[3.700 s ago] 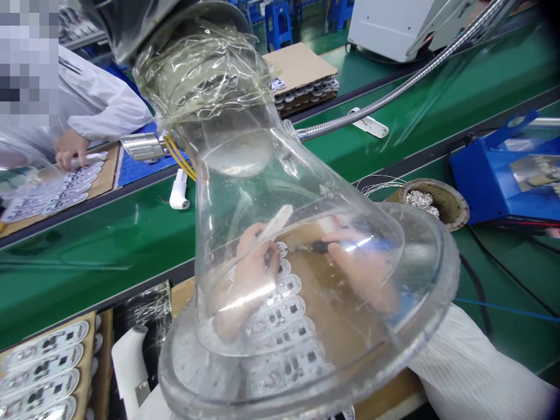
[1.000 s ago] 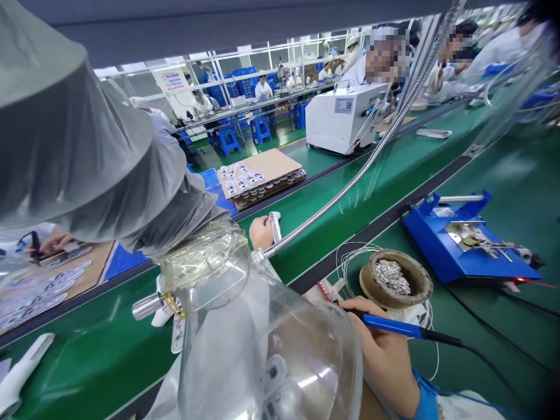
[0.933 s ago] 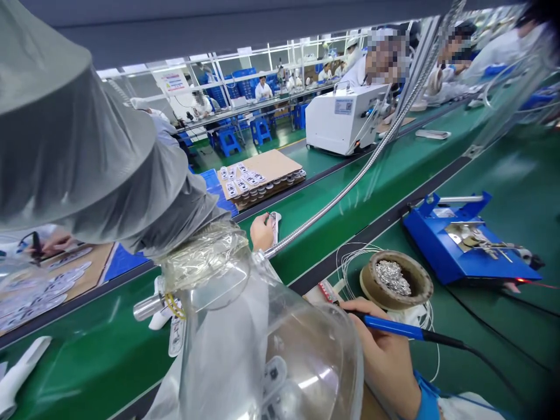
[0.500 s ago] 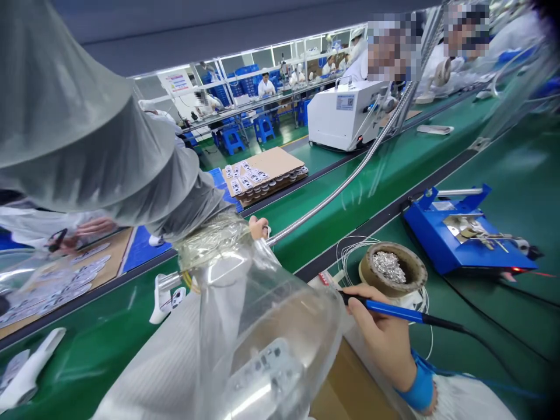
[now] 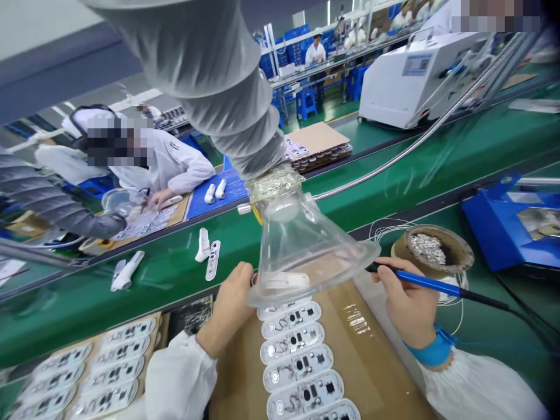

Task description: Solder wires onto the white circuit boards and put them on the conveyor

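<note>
My left hand [image 5: 231,298] rests on the cardboard sheet [image 5: 354,344], fingers curled at the rim of the clear fume hood [image 5: 306,251]; the fingertips are hidden behind it. A white piece [image 5: 280,282] lies under the hood beside them. My right hand [image 5: 406,304] is closed on a blue soldering iron [image 5: 431,284], whose dark tip reaches the hood's right rim. A column of white oval circuit boards [image 5: 294,341] runs from under the hood toward me.
A grey duct [image 5: 219,76] feeds the hood. A bowl of metal wool [image 5: 431,248] and a blue device [image 5: 511,221] stand right. White housings [image 5: 203,245] lie on the green conveyor [image 5: 144,280]. More boards [image 5: 79,373] lie left. A person in white [image 5: 175,163] works across the belt.
The view has dropped toward the bench. My left hand has come back from the conveyor to the boards under the hood. My right hand still grips the soldering iron.
</note>
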`<action>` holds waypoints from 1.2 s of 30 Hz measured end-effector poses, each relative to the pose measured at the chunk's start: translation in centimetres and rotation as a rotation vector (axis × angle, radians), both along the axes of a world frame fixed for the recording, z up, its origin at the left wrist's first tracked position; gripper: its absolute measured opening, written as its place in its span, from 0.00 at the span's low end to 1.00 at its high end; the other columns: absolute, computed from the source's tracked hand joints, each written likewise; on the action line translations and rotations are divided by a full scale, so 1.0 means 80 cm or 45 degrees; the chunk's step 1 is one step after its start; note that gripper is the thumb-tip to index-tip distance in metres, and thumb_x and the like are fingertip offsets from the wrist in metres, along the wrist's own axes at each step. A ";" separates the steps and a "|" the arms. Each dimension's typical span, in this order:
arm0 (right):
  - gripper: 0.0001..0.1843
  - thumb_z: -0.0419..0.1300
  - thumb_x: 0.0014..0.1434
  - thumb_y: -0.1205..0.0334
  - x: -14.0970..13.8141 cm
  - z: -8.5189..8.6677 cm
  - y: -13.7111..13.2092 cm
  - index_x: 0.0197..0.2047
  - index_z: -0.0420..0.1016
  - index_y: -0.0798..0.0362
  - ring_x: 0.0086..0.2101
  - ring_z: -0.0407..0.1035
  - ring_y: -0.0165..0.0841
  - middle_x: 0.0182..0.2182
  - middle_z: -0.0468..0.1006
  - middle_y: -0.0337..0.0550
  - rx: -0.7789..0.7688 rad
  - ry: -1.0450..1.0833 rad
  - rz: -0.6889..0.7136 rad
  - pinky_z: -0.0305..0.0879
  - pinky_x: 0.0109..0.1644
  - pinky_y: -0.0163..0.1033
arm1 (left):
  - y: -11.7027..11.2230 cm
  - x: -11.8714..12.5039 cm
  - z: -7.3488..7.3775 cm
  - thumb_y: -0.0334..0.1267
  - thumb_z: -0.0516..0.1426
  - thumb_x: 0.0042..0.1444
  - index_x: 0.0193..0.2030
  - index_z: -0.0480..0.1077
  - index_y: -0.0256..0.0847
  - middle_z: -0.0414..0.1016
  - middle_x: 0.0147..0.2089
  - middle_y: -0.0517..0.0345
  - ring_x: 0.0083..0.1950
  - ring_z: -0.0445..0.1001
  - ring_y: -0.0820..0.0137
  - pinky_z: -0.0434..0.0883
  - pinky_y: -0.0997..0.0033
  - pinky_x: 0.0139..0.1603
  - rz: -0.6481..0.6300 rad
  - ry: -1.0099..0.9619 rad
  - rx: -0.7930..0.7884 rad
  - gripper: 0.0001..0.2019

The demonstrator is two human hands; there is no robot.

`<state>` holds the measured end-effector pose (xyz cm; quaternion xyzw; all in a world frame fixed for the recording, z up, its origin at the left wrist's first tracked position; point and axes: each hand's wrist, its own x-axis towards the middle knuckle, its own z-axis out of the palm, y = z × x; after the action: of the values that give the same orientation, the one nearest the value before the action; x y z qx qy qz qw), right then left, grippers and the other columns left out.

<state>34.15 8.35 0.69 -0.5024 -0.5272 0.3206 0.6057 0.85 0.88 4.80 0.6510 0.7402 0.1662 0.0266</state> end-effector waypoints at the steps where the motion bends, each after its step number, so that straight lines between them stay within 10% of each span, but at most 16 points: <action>1: 0.06 0.65 0.63 0.58 0.000 0.000 -0.001 0.39 0.84 0.50 0.29 0.78 0.40 0.29 0.82 0.43 0.000 0.009 -0.001 0.75 0.38 0.47 | -0.015 0.005 -0.005 0.35 0.56 0.67 0.35 0.69 0.44 0.78 0.42 0.50 0.44 0.80 0.59 0.79 0.56 0.47 -0.033 -0.004 -0.005 0.07; 8: 0.05 0.66 0.62 0.60 -0.003 0.002 -0.002 0.38 0.84 0.50 0.27 0.77 0.37 0.27 0.81 0.42 0.032 0.062 0.017 0.74 0.32 0.41 | -0.040 0.006 -0.020 0.34 0.53 0.71 0.57 0.75 0.48 0.76 0.64 0.49 0.65 0.77 0.59 0.77 0.53 0.64 -0.480 -0.137 -0.002 0.13; 27: 0.04 0.66 0.64 0.63 -0.001 0.005 -0.008 0.41 0.84 0.50 0.28 0.79 0.36 0.33 0.84 0.42 0.064 0.117 0.062 0.74 0.33 0.41 | -0.045 0.019 -0.023 0.31 0.50 0.72 0.57 0.74 0.45 0.78 0.60 0.48 0.60 0.75 0.57 0.69 0.44 0.68 -0.265 -0.055 0.000 0.15; 36: 0.06 0.64 0.68 0.60 0.004 0.011 -0.021 0.44 0.83 0.49 0.31 0.77 0.37 0.33 0.82 0.42 0.005 0.215 0.263 0.74 0.37 0.45 | -0.022 0.044 0.003 0.46 0.60 0.69 0.47 0.75 0.46 0.73 0.61 0.51 0.57 0.75 0.62 0.75 0.60 0.56 -0.035 -1.124 0.086 0.08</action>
<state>34.50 6.69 1.59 -0.4155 -0.5238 0.4214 0.6127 4.36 -0.89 5.07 0.5279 0.6432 0.4523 0.3212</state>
